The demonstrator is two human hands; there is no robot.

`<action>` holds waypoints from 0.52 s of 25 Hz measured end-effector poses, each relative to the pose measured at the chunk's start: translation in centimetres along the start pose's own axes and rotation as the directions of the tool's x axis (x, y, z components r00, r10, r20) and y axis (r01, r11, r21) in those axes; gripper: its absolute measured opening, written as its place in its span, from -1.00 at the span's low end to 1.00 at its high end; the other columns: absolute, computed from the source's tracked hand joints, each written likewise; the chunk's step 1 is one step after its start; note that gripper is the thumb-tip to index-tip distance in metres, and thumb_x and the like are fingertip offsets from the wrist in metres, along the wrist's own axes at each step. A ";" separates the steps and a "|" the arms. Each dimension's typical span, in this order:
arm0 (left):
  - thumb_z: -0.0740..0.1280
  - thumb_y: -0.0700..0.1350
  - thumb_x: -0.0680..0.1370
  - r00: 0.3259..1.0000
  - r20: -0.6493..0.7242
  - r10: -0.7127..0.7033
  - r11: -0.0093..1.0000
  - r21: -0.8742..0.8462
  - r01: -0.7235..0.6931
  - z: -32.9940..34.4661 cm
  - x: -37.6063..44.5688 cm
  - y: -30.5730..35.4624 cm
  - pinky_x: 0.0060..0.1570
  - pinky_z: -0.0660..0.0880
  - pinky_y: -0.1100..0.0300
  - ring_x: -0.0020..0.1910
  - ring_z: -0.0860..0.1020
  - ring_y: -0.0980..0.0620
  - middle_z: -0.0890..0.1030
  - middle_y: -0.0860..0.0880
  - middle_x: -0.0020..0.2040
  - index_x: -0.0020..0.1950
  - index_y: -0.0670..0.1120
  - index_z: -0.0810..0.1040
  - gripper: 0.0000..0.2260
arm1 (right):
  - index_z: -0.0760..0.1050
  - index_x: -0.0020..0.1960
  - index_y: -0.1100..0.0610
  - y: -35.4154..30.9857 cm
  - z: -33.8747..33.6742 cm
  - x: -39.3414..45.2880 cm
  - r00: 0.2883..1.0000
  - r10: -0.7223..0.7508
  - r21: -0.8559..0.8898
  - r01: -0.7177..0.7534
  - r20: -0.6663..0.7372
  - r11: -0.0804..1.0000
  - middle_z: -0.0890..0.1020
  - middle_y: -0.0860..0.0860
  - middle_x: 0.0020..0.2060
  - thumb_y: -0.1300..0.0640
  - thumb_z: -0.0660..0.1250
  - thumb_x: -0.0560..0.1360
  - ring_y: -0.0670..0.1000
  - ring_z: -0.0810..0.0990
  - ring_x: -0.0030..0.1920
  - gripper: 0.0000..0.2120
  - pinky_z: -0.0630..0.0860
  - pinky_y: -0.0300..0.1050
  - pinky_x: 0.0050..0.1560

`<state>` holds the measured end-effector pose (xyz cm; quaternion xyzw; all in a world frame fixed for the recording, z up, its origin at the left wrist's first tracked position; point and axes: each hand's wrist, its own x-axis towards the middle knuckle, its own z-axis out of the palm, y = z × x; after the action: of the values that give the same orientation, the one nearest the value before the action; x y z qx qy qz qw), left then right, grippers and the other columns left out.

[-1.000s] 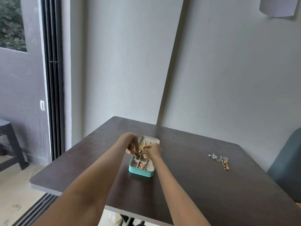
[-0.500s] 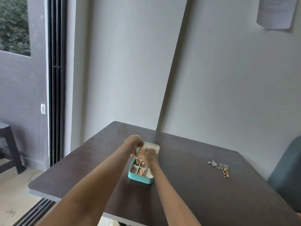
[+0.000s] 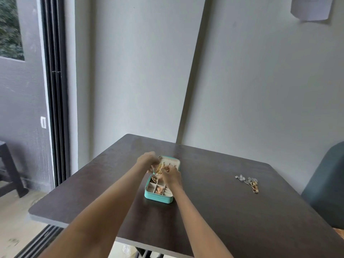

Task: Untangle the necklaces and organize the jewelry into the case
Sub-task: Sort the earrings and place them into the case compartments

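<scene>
Gold chain necklaces (image 3: 159, 168), light, limp and snag-prone, pinched by left hand (image 3: 147, 161) and right hand (image 3: 172, 176) over turquoise compartmented case (image 3: 158, 197).

Teal case (image 3: 158, 196) open mid-table, both forearms stretched over its near-left and near-right sides. Bare dark table (image 3: 214, 211) seen right of case up to loose jewelry pile (image 3: 248, 182), well apart. Far side of case bounded by wall (image 3: 141, 81); chair (image 3: 327, 183) found beyond pile.
</scene>
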<state>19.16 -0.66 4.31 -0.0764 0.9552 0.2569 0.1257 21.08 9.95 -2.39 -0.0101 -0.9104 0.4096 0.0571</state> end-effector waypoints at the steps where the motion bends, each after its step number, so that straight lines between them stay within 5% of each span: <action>1: 0.15 -0.19 0.52 0.999 -0.045 0.008 1.000 0.024 -0.007 -0.1 0.3 -0.3 -0.42 0.42 0.33 -0.70 0.46 0.09 0.50 -0.02 -0.67 -0.28 -0.16 0.48 -0.79 | 0.51 0.00 0.17 0.2 0.1 0.1 1.000 -0.010 -0.002 0.010 -0.009 1.000 0.64 0.14 0.03 0.08 0.09 0.54 0.16 0.57 0.05 -0.74 0.45 -0.05 -0.03; 3: 0.15 -0.18 0.54 1.000 -0.005 -0.009 1.000 0.024 0.009 -0.3 0.3 -0.4 -0.44 0.44 0.33 -0.69 0.48 0.08 0.55 -0.05 -0.60 -0.20 -0.19 0.50 -0.80 | 0.52 0.01 0.18 0.3 0.1 0.0 1.000 -0.021 -0.006 0.021 -0.010 1.000 0.64 0.14 0.03 0.07 0.10 0.55 0.16 0.57 0.06 -0.73 0.43 -0.06 -0.05; 7: 0.07 -0.25 0.59 0.995 0.094 0.024 1.000 -0.001 -0.024 0.3 -0.9 0.5 -0.64 0.39 0.36 -0.68 0.50 0.08 0.70 -0.20 -0.17 0.02 -0.27 0.53 -0.75 | 0.56 0.04 0.16 0.5 0.3 0.1 0.999 -0.042 0.018 0.042 -0.001 0.999 0.64 0.13 0.03 0.06 0.14 0.53 0.15 0.58 0.05 -0.72 0.46 -0.05 -0.02; 9: 0.09 -0.27 0.57 0.996 0.080 0.040 0.999 -0.006 -0.040 0.8 -0.8 1.0 -0.66 0.37 0.36 -0.67 0.50 0.07 0.67 -0.18 -0.33 0.05 -0.29 0.52 -0.77 | 0.55 0.02 0.14 0.7 0.2 0.1 0.999 -0.050 0.040 0.050 -0.005 0.998 0.65 0.12 0.01 0.06 0.16 0.52 0.15 0.59 0.04 -0.75 0.46 -0.05 -0.02; 13: 0.20 -0.22 0.51 0.990 -0.046 0.136 0.990 0.029 -0.135 1.9 -0.3 2.6 -0.30 0.52 0.21 -0.45 0.57 0.03 0.67 -0.15 -0.20 -0.22 -0.16 0.46 -0.88 | 0.55 -0.02 0.14 1.0 -1.4 -0.1 0.996 -0.031 0.121 0.041 -0.085 0.992 0.66 0.10 -0.03 0.01 0.20 0.52 0.14 0.60 0.01 -0.76 0.38 -0.12 -0.15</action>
<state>19.32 2.54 4.08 -0.0159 0.9641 0.2508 0.0863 21.31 11.68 -2.25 -0.0070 -0.8803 0.4631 0.1027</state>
